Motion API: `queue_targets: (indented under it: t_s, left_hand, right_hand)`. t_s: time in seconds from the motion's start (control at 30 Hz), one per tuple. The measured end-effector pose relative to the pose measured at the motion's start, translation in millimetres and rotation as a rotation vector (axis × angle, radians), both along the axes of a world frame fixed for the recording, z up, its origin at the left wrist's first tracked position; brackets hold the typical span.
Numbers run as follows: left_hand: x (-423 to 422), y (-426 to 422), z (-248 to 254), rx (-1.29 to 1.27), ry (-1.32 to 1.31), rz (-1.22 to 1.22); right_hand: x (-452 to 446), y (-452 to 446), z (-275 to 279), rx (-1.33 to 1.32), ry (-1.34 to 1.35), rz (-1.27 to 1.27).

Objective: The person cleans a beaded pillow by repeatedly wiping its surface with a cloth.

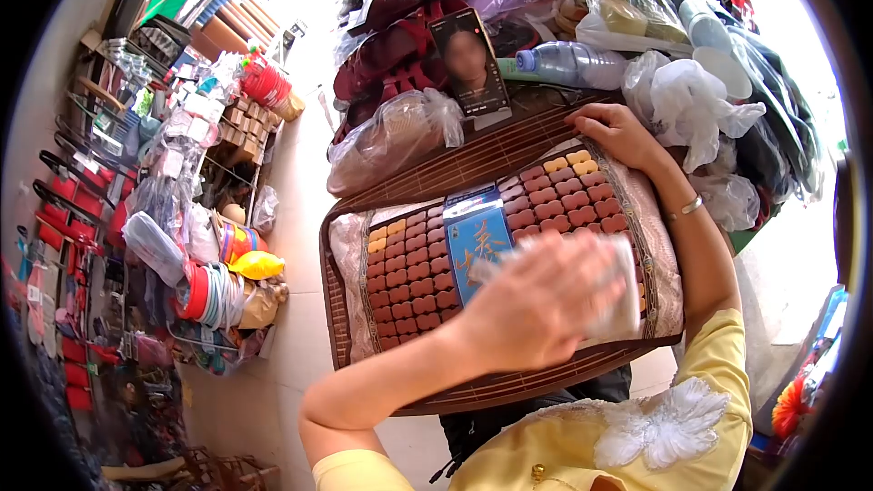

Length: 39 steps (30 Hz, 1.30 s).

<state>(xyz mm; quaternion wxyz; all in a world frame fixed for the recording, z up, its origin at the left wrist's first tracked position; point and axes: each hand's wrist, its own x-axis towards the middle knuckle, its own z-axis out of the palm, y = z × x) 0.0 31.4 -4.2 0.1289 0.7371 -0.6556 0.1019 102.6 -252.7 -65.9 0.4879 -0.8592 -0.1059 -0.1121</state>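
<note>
Prob. a shop: bagged goods (627,5) piled up, misc. stock (193,291) on L.

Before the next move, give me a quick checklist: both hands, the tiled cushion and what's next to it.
1. Left hand on the white cloth: ok, though motion blur hides how firmly it holds it.
2. Right hand at the cushion's far edge: ok; whether its fingers grip or merely rest, cannot tell.
3. Blue label fully in sight: not ok, its near part is covered by the left hand and wrist.
4. Support under the tiled cushion: cannot tell, the underside is hidden.
5. Phone beyond the cushion uncovered, screen lit: ok.
</note>
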Motion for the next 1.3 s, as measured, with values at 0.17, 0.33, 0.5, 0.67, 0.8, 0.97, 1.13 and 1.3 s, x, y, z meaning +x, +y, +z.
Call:
queue_targets:
  t_s: [0.17,0.33,0.5,0.67,0.8,0.97,1.13,1.3]
  left_hand:
    - [-12.6,22.6,-14.5,-0.010,-0.203,-0.047]
    - [64.7,51.0,5.1,0.000,0.235,0.415]
    - [75.4,59.3,-0.5,0.021,0.285,0.545]
    - [-18.3,46.6,-12.8,0.007,-0.069,0.085]
    - [-30.2,52.5,-31.8,0.020,-0.352,0.002]
    - [32.9,70.8,3.9,-0.036,0.075,0.282]
    - [86.2,94.7,-1.1,0.026,0.360,0.670]
    - [15.6,79.0,0.6,-0.037,0.082,0.342]
  right_hand:
    - [-3.7,2.0,3.0,0.013,0.033,-0.004]
    - [-3.5,1.7,5.1,-0.018,0.043,-0.018]
    - [-2.9,1.8,5.7,0.009,0.042,-0.007]
    - [-2.6,1.3,4.1,0.025,0.068,-0.011]
    - [-3.2,0.3,2.6,0.022,0.060,-0.004]
    - [-1.8,1.7,2.3,0.001,0.038,-0.013]
    - [-3.8,2.7,3.4,0.012,0.053,-0.028]
    - [-6.5,3.0,5.8,0.020,0.058,-0.009]
